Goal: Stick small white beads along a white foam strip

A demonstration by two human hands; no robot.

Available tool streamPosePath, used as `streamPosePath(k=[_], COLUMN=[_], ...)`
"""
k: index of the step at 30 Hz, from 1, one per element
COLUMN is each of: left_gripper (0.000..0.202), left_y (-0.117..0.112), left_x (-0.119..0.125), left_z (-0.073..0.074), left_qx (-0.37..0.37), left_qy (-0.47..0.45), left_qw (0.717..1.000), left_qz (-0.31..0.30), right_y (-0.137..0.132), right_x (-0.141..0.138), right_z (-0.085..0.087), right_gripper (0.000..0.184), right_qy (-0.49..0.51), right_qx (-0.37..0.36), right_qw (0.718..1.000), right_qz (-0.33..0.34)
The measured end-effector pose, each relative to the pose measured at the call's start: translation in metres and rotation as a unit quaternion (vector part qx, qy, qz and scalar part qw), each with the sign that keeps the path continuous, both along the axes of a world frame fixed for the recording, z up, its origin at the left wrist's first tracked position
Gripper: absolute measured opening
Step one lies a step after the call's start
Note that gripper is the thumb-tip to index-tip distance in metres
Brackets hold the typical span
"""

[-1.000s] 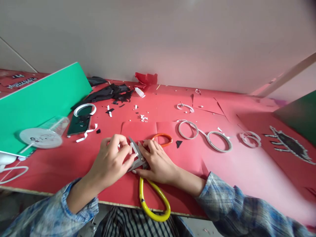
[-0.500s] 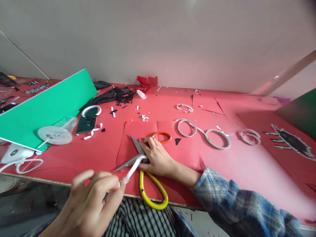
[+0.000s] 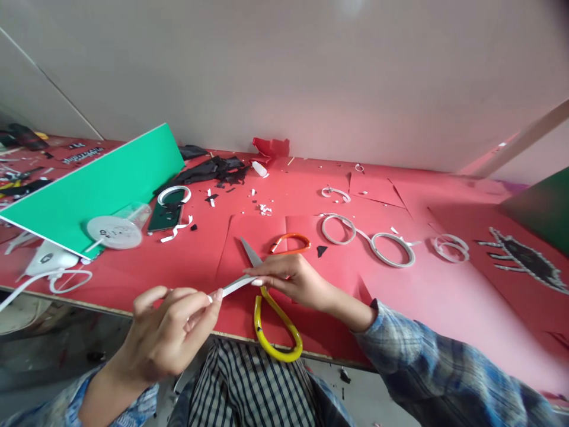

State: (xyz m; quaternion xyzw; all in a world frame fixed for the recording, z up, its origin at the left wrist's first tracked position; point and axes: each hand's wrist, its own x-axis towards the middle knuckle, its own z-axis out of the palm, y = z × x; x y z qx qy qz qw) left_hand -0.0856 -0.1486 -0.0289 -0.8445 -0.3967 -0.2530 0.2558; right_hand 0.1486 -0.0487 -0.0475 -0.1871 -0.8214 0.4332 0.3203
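A narrow white strip (image 3: 236, 287) is stretched between my hands, just above the table's front part. My left hand (image 3: 171, 332) pinches its near end between thumb and fingertips. At the far end, the thumb and fingers of my right hand (image 3: 300, 279) are closed on it. Beneath my right hand lie spread scissors with one yellow handle (image 3: 284, 329) and one orange handle (image 3: 291, 238). One scissor blade (image 3: 251, 252) shows; the other is mostly hidden by the strip and fingers. Under them is a creased red sheet (image 3: 271, 228).
White tape rolls (image 3: 338, 230) lie right of the scissors. A phone (image 3: 166, 214) bears a white ring at left, near a clear spool (image 3: 114, 231), a green board (image 3: 128, 172) and a white corded device (image 3: 51, 259). Black scraps (image 3: 208, 172) and a small white bottle (image 3: 259, 169) sit behind.
My right hand has moved from lying over the scissors' pivot to pinching the strip's far end. My left hand has shifted slightly, and the strip now lies flatter.
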Motion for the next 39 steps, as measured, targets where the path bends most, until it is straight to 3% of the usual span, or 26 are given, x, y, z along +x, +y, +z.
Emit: streamPosePath(k=[3, 5, 7, 10, 12, 16, 18, 19, 21, 23, 24, 26, 28, 30, 35, 39], left_gripper=[0.03, 0.023, 0.024, 0.039, 0.047, 0.054, 0.057, 0.055, 0.052, 0.05, 0.049, 0.032, 0.011, 0.023, 0.023, 0.027], left_y=[0.006, 0.015, 0.026, 0.042, 0.051, 0.073, 0.086, 0.092, 0.099, 0.102, 0.102, 0.103, 0.107, 0.114, 0.13, 0.136], left_x=[0.003, 0.004, 0.007, 0.018, 0.027, 0.021, 0.003, -0.006, -0.017, -0.012, -0.003, 0.021, 0.043, 0.053, 0.035, 0.026], left_z=[0.004, 0.004, 0.001, -0.003, -0.003, 0.0, 0.006, 0.01, 0.02, 0.032, 0.036, 0.041, 0.039, 0.033, 0.023, 0.023], left_qx=[-0.043, -0.142, -0.28, -0.458, -0.515, -0.522, -0.453, -0.401, -0.323, -0.34, -0.379, -0.448, -0.469, -0.468, -0.523, -0.533], left_qy=[-0.106, -0.217, -0.331, -0.48, -0.543, -0.638, -0.675, -0.671, -0.585, -0.428, -0.338, -0.231, -0.208, -0.23, -0.338, -0.342], left_qw=[0.992, 0.962, 0.897, 0.742, 0.657, 0.56, 0.571, 0.61, 0.732, 0.834, 0.861, 0.864, 0.858, 0.853, 0.78, 0.77], left_qz=[0.053, 0.08, 0.089, 0.098, 0.09, 0.081, 0.117, 0.134, 0.131, 0.076, 0.039, -0.006, 0.004, 0.017, -0.059, -0.075], right_y=[0.001, 0.002, 0.003, 0.007, 0.01, 0.016, 0.018, 0.019, 0.021, 0.022, 0.022, 0.02, 0.018, 0.018, 0.026, 0.035], right_x=[-0.001, -0.002, -0.002, -0.001, 0.002, 0.014, 0.022, 0.024, 0.024, 0.017, 0.011, -0.002, -0.011, -0.013, 0.005, 0.012], right_z=[0.0, 0.001, 0.004, 0.01, 0.015, 0.031, 0.039, 0.044, 0.053, 0.063, 0.068, 0.081, 0.093, 0.102, 0.1, 0.095], right_gripper=[0.024, 0.027, 0.028, 0.024, 0.022, 0.02, 0.022, 0.023, 0.024, 0.024, 0.024, 0.022, 0.022, 0.02, 0.06, 0.075], right_qy=[0.031, 0.038, 0.035, 0.022, 0.002, -0.043, -0.075, -0.099, -0.171, -0.256, -0.293, -0.335, -0.349, -0.343, -0.259, -0.182], right_qx=[-0.114, -0.167, -0.179, -0.152, -0.11, 0.042, 0.127, 0.164, 0.222, 0.26, 0.277, 0.31, 0.333, 0.346, 0.313, 0.282], right_qw=[0.992, 0.984, 0.979, 0.977, 0.975, 0.966, 0.95, 0.941, 0.927, 0.912, 0.902, 0.881, 0.867, 0.862, 0.887, 0.919], right_qz=[-0.033, -0.057, -0.087, -0.148, -0.192, -0.252, -0.275, -0.279, -0.248, -0.186, -0.156, -0.127, -0.121, -0.14, -0.219, -0.209])
